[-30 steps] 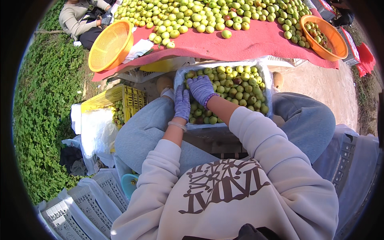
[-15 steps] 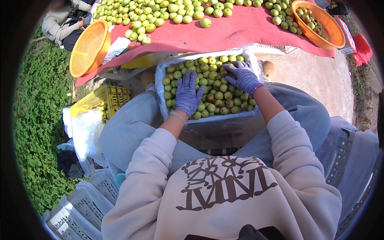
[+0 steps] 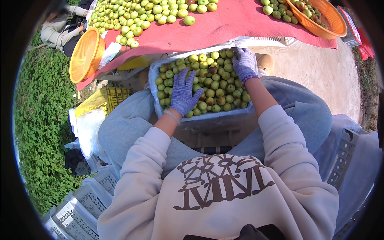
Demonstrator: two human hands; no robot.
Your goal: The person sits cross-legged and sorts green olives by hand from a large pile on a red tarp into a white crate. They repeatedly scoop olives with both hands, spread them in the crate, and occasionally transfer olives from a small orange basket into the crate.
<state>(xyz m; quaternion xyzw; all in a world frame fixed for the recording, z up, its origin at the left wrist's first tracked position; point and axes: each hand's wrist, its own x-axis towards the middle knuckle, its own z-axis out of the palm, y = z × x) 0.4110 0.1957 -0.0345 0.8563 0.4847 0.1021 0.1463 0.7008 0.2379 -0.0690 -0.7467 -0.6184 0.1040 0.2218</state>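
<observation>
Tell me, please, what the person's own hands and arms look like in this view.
The left hand and right hand wear streaky purple knit gloves. The left also has a pale band, the right a purple band. Pale, wrinkled sweatshirt sleeves stop partway down the forearms.

The round green fruits [image 3: 215, 85] look smooth and faintly glossy, the gloves [image 3: 183, 96] matt knitted cloth, the crate liner [image 3: 153, 82] thin, wrinkled plastic film, the red cover [image 3: 228, 30] rough matt cloth, the orange baskets [image 3: 83, 54] smooth plastic
</observation>
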